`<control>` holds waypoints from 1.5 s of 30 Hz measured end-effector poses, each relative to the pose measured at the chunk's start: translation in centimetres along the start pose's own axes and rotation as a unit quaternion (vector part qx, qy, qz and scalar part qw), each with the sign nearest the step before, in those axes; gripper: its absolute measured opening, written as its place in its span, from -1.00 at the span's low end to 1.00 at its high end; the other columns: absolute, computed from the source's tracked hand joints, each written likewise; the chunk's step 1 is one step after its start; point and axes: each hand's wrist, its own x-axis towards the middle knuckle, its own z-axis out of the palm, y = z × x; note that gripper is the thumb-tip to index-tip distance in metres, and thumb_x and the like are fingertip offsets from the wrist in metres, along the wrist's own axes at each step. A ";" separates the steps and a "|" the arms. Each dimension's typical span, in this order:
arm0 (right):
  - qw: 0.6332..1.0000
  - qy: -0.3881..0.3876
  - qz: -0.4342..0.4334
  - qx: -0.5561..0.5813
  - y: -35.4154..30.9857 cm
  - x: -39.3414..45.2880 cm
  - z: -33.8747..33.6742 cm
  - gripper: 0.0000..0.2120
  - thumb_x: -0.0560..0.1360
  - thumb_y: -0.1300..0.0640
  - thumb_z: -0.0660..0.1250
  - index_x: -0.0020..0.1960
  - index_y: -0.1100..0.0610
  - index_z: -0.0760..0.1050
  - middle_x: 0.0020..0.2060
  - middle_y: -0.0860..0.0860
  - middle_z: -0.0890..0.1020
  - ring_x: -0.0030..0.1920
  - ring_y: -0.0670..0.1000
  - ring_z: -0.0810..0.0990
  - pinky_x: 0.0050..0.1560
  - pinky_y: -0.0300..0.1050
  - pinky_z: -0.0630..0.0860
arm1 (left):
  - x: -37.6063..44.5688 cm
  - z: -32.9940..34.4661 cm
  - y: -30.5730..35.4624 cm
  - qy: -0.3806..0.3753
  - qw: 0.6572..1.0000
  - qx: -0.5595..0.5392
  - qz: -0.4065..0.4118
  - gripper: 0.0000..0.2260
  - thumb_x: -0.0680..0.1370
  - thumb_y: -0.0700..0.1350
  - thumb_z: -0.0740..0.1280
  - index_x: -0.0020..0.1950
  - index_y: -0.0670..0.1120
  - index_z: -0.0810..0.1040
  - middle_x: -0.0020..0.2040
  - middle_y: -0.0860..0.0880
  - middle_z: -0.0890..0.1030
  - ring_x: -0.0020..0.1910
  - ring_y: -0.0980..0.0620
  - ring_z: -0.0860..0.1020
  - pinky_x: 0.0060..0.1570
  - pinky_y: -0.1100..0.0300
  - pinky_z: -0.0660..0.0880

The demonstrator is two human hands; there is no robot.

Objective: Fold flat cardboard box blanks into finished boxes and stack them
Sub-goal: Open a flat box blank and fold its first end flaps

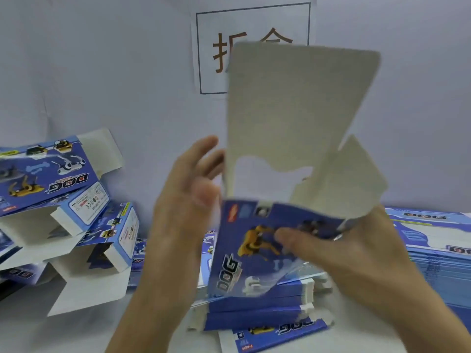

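Blue dog-print box blank is pinched by the right hand, steadying it upright so the left hand, fingers spread, can fold its side.

The held box blank showed a blue printed face with a yellow robot dog and silver "DOG" lettering; its raised flaps were plain pale grey (unprinted side). The folded boxes at the worktop's left edge were blue outside, white within. The wall sign bore brown characters in a dark frame.
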 end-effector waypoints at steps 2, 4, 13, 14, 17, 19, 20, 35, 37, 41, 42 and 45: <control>0.999 0.003 0.036 0.009 0.0 0.1 -0.7 -0.70 0.16 -0.14 0.49 -0.41 0.11 0.66 -0.48 -0.06 0.67 -0.45 -0.20 0.63 -0.35 -0.51 0.44 | -0.5 0.1 -0.6 -0.063 0.997 0.039 0.000 -0.24 0.28 0.14 0.41 0.44 -0.09 0.38 0.19 -0.09 0.64 0.07 -0.10 0.67 -0.02 0.11 0.63; 0.998 -0.003 0.062 0.011 0.4 0.1 -1.1 -0.69 0.17 -0.22 0.40 -0.46 0.03 0.66 -0.49 -0.05 0.66 -0.44 -0.21 0.62 -0.31 -0.53 0.41 | -1.5 0.3 -1.3 -0.111 0.991 0.071 -0.002 -0.36 0.29 0.12 0.45 0.37 0.07 0.44 0.05 0.10 0.71 -0.04 0.06 0.71 -0.15 0.28 0.62; 0.993 0.094 -0.049 0.053 -0.6 0.0 -0.3 -0.57 0.38 -0.28 0.31 -0.03 0.08 0.45 -0.35 -0.34 0.65 -0.31 -0.41 0.59 -0.28 -0.60 0.41 | -1.9 1.5 1.7 -0.056 0.996 0.067 0.031 -0.81 0.27 0.28 0.47 -0.14 0.39 0.62 -0.27 0.25 0.69 -0.34 0.27 0.65 -0.46 0.49 0.47; 0.992 0.106 -0.024 0.059 -0.4 0.0 -0.2 -0.60 0.34 -0.30 0.30 -0.03 -0.02 0.47 -0.31 -0.37 0.65 -0.27 -0.41 0.61 -0.28 -0.59 0.42 | -1.8 1.5 1.4 -0.046 0.998 0.050 0.004 -0.79 0.28 0.28 0.49 -0.13 0.32 0.64 -0.24 0.20 0.70 -0.32 0.23 0.67 -0.43 0.46 0.49; 0.992 0.089 0.052 0.069 1.1 0.0 0.3 -0.55 0.22 -0.38 0.31 -0.04 -0.11 0.58 -0.21 -0.32 0.69 -0.19 -0.33 0.66 -0.29 -0.53 0.46 | -1.3 1.3 -1.0 -0.027 0.997 0.034 -0.063 -0.57 0.21 0.30 0.41 -0.01 0.14 0.60 -0.16 0.11 0.72 -0.24 0.11 0.70 -0.36 0.36 0.56; 0.990 0.075 0.084 0.080 2.2 -0.1 0.7 -0.52 0.21 -0.44 0.35 0.01 -0.21 0.60 -0.11 -0.26 0.71 -0.11 -0.26 0.69 -0.21 -0.44 0.54 | -1.2 1.4 -2.2 -0.012 0.995 0.050 -0.087 -0.48 0.21 0.32 0.39 0.06 0.09 0.56 -0.14 0.10 0.72 -0.19 0.07 0.71 -0.32 0.30 0.59; 0.990 0.063 0.090 0.090 2.7 -0.1 0.8 -0.46 0.21 -0.48 0.37 0.09 -0.24 0.59 -0.04 -0.23 0.72 -0.03 -0.21 0.70 -0.13 -0.35 0.60 | -1.1 1.4 -2.6 -0.003 0.993 0.053 -0.101 -0.47 0.21 0.33 0.39 0.07 0.07 0.56 -0.14 0.09 0.72 -0.18 0.06 0.71 -0.31 0.29 0.59; 0.982 0.063 0.124 0.131 6.0 -0.2 0.4 -0.72 0.39 -0.28 0.34 0.07 -0.26 0.57 -0.06 -0.06 0.74 -0.08 -0.04 0.74 -0.23 -0.25 0.63 | -1.1 0.2 -5.1 0.005 0.970 0.070 -0.232 -0.54 0.38 0.37 0.28 0.06 0.10 0.66 -0.08 0.05 0.74 -0.08 0.05 0.71 -0.08 0.11 0.62; 0.982 0.058 0.131 0.120 6.4 -0.3 0.3 -0.68 0.38 -0.33 0.31 0.10 -0.30 0.55 -0.04 -0.10 0.73 -0.04 -0.06 0.73 -0.19 -0.21 0.64 | -0.5 0.3 -4.5 -0.027 0.958 0.011 -0.285 -0.55 0.51 0.30 0.20 0.19 0.06 0.62 0.06 -0.04 0.73 -0.08 0.02 0.71 -0.03 0.08 0.58; 0.987 0.026 0.133 0.083 7.0 -0.4 0.7 -0.38 0.39 -0.37 0.24 0.42 -0.26 0.37 0.13 -0.25 0.66 0.12 -0.24 0.64 0.05 -0.27 0.61 | 0.1 -1.9 -4.1 -0.027 0.977 -0.123 -0.169 -0.67 0.68 -0.32 0.06 0.42 -0.40 0.34 0.06 -0.32 0.58 -0.60 0.32 0.49 -0.32 0.24 0.51; 0.987 0.019 0.132 0.085 7.0 -0.4 1.0 -0.30 0.40 -0.36 0.25 0.51 -0.26 0.23 0.20 -0.33 0.60 0.16 -0.32 0.58 0.11 -0.37 0.55 | 0.4 -1.9 -4.1 -0.038 0.979 -0.117 -0.163 -0.66 0.67 -0.39 0.02 0.44 -0.45 0.27 -0.01 -0.27 0.57 -0.61 0.36 0.47 -0.20 0.18 0.52; 0.990 0.034 0.091 0.099 7.0 -0.5 1.7 -0.22 0.50 -0.32 0.30 0.55 -0.36 -0.09 0.27 -0.65 0.33 0.32 -0.52 0.31 0.28 -0.47 0.37 | -0.1 -0.8 -4.9 -0.016 0.992 -0.012 -0.129 -0.65 0.70 -0.16 0.07 0.50 -0.04 0.34 -0.10 -0.19 0.66 -0.28 0.19 0.69 -0.31 0.25 0.59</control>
